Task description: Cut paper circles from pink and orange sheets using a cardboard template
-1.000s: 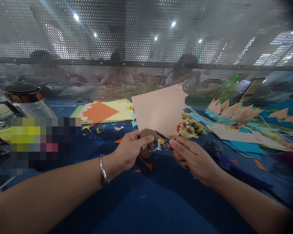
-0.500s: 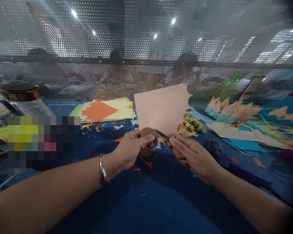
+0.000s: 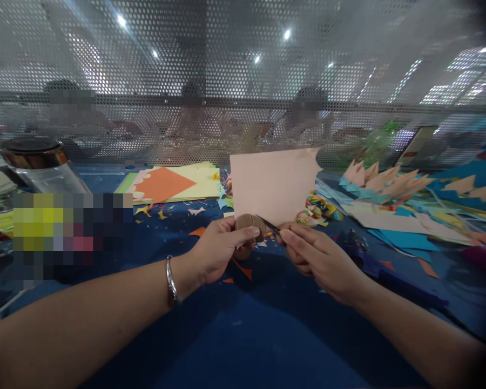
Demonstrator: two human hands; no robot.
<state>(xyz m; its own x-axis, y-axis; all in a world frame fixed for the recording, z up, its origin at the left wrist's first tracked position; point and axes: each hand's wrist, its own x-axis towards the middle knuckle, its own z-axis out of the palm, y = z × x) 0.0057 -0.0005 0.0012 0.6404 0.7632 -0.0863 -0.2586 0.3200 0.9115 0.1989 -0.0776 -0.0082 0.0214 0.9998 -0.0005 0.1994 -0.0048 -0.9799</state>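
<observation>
My left hand (image 3: 216, 246) pinches pink paper (image 3: 273, 183), hiding scraps behind; my right (image 3: 318, 259) pinches a dark, slim tool (image 3: 270, 225).

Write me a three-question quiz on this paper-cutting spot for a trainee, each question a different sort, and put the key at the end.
1. Multiple choice. What does the right hand hold?
A) a paintbrush
B) scissors
C) a jar lid

2. True or false. The orange sheet lies on top of the pale yellow sheet.

3. Fill in the missing word. The paper-holding hand grips the pale pink sheet and has a silver bracelet at its wrist; it is the person's ____ hand.

Key: 1. B; 2. true; 3. left
</observation>
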